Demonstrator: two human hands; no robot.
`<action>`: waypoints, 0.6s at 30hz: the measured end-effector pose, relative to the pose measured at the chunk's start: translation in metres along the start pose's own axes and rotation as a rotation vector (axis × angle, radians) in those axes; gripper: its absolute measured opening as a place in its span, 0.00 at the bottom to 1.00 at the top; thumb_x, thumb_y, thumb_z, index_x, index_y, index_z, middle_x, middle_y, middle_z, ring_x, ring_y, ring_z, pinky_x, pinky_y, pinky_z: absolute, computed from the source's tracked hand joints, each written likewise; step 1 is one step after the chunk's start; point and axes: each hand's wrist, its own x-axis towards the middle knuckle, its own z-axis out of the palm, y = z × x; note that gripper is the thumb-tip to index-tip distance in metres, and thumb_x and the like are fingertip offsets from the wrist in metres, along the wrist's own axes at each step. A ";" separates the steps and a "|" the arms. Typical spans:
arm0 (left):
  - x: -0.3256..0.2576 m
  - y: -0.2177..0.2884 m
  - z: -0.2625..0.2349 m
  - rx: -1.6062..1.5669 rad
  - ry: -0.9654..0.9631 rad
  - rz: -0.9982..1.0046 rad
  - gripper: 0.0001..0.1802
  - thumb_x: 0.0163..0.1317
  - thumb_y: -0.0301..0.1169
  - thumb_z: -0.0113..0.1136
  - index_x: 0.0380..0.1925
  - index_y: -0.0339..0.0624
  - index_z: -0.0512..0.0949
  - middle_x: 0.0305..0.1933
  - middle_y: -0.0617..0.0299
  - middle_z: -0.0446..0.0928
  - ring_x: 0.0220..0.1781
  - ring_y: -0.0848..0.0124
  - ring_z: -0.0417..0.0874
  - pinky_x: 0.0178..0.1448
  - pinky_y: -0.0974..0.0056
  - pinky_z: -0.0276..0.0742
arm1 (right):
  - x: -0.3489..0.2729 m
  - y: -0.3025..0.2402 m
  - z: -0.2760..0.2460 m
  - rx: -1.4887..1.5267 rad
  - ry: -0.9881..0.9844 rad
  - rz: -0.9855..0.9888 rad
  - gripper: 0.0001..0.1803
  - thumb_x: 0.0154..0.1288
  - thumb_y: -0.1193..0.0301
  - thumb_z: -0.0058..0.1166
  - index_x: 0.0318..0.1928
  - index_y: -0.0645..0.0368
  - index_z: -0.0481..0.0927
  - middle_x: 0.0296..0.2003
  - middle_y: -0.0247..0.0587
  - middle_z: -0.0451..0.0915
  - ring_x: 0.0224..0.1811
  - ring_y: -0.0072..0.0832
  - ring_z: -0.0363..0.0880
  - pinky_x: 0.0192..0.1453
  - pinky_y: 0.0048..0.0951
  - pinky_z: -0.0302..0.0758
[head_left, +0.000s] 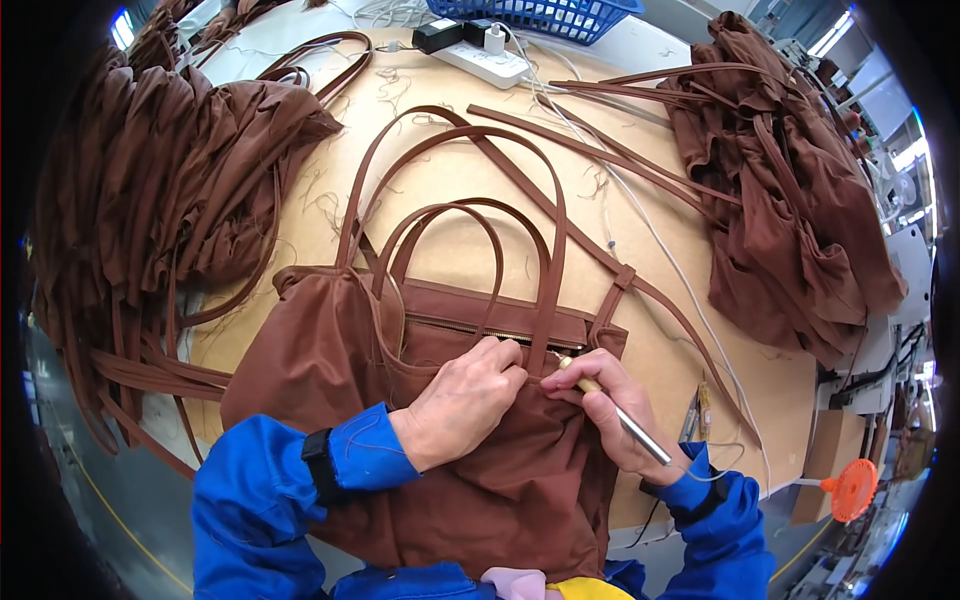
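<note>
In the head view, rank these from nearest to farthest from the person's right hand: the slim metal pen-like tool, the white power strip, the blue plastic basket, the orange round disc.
1. Slim metal pen-like tool: held in the right hand.
2. Orange round disc: off the table's right edge, lower right.
3. White power strip: far side of the table, top centre.
4. Blue plastic basket: just behind the strip, at the top edge.

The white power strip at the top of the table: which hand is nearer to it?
Right, narrowly. The right hand sits almost straight below the power strip; the left hand lies slightly lower-left. Both rest on the brown bag, far from it.
</note>
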 end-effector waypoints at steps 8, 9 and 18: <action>0.003 0.000 -0.002 0.010 0.034 0.038 0.06 0.57 0.23 0.62 0.35 0.36 0.78 0.39 0.55 0.76 0.44 0.56 0.80 0.48 0.57 0.79 | 0.003 -0.001 -0.010 -0.052 -0.024 0.073 0.09 0.71 0.73 0.52 0.42 0.67 0.81 0.39 0.45 0.83 0.43 0.32 0.81 0.51 0.29 0.78; 0.003 0.000 -0.001 0.011 0.034 0.036 0.07 0.57 0.23 0.62 0.36 0.36 0.78 0.38 0.55 0.76 0.44 0.56 0.79 0.47 0.57 0.79 | 0.002 -0.002 -0.008 -0.051 -0.023 0.075 0.09 0.71 0.73 0.52 0.42 0.67 0.81 0.39 0.45 0.83 0.43 0.32 0.81 0.51 0.29 0.78; 0.007 0.000 -0.004 0.058 -0.020 0.069 0.07 0.60 0.25 0.59 0.37 0.37 0.73 0.35 0.54 0.74 0.41 0.56 0.79 0.44 0.56 0.77 | 0.003 -0.004 -0.003 0.012 0.013 0.108 0.06 0.67 0.76 0.55 0.39 0.67 0.81 0.37 0.48 0.83 0.51 0.39 0.85 0.48 0.31 0.81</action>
